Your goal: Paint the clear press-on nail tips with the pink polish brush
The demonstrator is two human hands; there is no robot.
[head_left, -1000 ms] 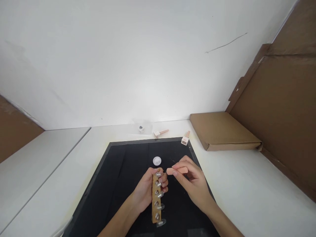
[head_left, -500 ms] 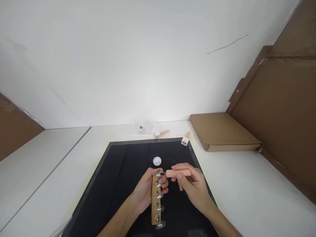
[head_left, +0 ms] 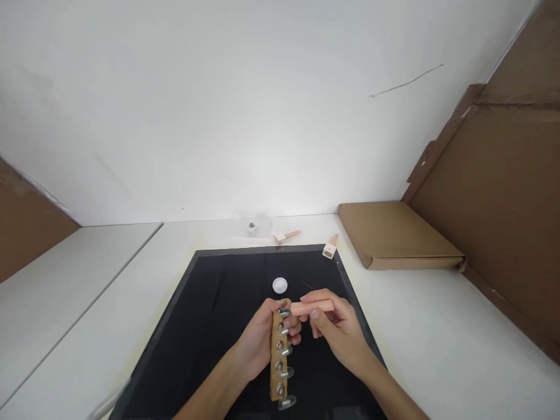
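Observation:
My left hand [head_left: 259, 341] is wrapped round the upper part of a narrow wooden strip [head_left: 275, 382]. Several metal studs run along this strip, each with a clear nail tip [head_left: 287, 402] that sticks out to the right. Between the thumb and fingers of my right hand [head_left: 343, 332] is a pink brush handle [head_left: 312, 307], held level. Its left end is at the topmost nail tip [head_left: 284, 312]; the bristles are hard to make out. Just beyond the strip, a small round white dish [head_left: 279, 285] rests on the black mat [head_left: 236, 303].
Beyond the mat lie a white-and-pink bottle [head_left: 280, 237], a second one [head_left: 329, 250] at its right corner, and a small clear item with a dark centre [head_left: 252, 227]. A flat cardboard box [head_left: 394, 233] lies at the right, near a cardboard wall [head_left: 494, 192].
The pink handle has moved slightly left, closer to the topmost nail tip, and less of the dark brush shows. The whole view has shifted a little.

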